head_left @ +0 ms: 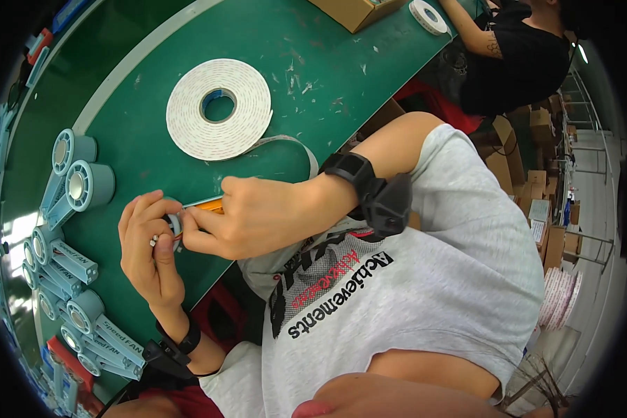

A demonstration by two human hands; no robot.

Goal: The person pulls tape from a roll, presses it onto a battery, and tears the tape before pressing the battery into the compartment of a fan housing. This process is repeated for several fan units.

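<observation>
Left hand (146, 244) and right hand (247, 216) at frame centre, both grips pinching a small blue part (176, 224), white tape roll (219, 108) above on green desk (313, 56), blue fan parts (76, 181) at left

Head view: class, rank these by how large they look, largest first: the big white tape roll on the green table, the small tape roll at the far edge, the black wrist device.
1. Big white tape roll
2. Black wrist device, though nearer the camera
3. Small tape roll

The tape roll (219, 108) sits just past the hands (209, 226). Blue fans (76, 181) crowd the left. Green tabletop (341, 76) between is bare.
</observation>
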